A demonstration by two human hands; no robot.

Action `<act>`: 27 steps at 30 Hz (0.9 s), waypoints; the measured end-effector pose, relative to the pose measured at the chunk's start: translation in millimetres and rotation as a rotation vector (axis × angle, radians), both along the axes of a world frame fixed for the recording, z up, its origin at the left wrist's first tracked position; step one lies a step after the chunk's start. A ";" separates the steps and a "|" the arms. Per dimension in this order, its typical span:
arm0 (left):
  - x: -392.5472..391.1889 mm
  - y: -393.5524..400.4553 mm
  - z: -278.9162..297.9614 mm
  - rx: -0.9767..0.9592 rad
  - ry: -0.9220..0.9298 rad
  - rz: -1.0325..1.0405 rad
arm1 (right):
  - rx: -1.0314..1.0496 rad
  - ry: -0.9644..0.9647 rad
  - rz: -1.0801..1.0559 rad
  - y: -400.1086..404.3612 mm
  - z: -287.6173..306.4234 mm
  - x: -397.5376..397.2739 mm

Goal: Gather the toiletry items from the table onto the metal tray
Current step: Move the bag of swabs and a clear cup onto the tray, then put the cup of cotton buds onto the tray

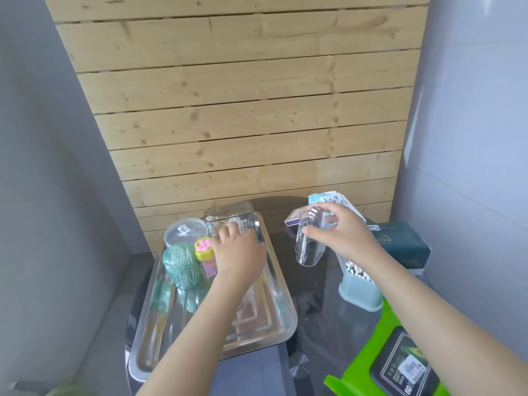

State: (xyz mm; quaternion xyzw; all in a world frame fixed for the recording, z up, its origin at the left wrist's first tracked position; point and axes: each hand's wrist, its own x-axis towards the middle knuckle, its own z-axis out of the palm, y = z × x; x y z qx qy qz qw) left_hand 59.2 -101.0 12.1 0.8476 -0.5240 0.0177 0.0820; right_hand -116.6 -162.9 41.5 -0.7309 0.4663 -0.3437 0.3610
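A metal tray (pixel 274 324) lies on the left half of a dark round table. At its far end stand a clear rectangular box (pixel 228 215), a round clear tub (pixel 184 231), a teal jar of swabs (pixel 181 265) and a small yellow-capped pink bottle (pixel 206 255). My left hand (pixel 238 254) rests against the clear box, fingers curled on its near side. My right hand (pixel 340 234) holds a clear plastic cover (pixel 307 242) in the air above the table, right of the tray. Below it stands a pale blue holder full of cotton swabs (pixel 360 287).
A dark green tissue pack (pixel 403 244), a light blue wipes pack (pixel 331 201) and a small box (pixel 293 220) lie at the table's far right. A green stool (pixel 371 367) with a dark packet stands at the near right. A wooden slat wall rises behind.
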 end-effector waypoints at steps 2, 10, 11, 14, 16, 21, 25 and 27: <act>-9.9 -1.6 3.7 -0.074 0.156 -0.084 | -0.023 -0.070 -0.039 2.5 8.0 -8.3; -67.2 0.9 -8.1 -0.065 0.671 -0.473 | -0.052 -0.180 -0.176 8.8 30.7 -58.7; -72.7 -2.2 -13.2 -0.037 0.703 -0.499 | -0.041 -0.173 -0.181 8.7 29.8 -64.5; -87.4 -13.7 -28.0 0.045 0.764 -0.556 | -0.028 -0.148 -0.183 6.6 24.6 -78.4; -94.5 -18.7 -35.9 0.052 0.787 -0.544 | -0.025 -0.138 -0.188 4.8 21.7 -82.1; -105.6 -22.6 -45.2 -0.046 0.802 -0.494 | -0.036 -0.116 -0.216 -1.7 15.3 -86.1; -108.0 -17.0 -49.0 -0.082 0.824 -0.504 | -0.036 -0.134 -0.259 -3.2 13.5 -78.0; -103.8 -12.2 -49.6 -0.095 0.836 -0.476 | -0.036 -0.159 -0.273 -1.2 14.6 -73.6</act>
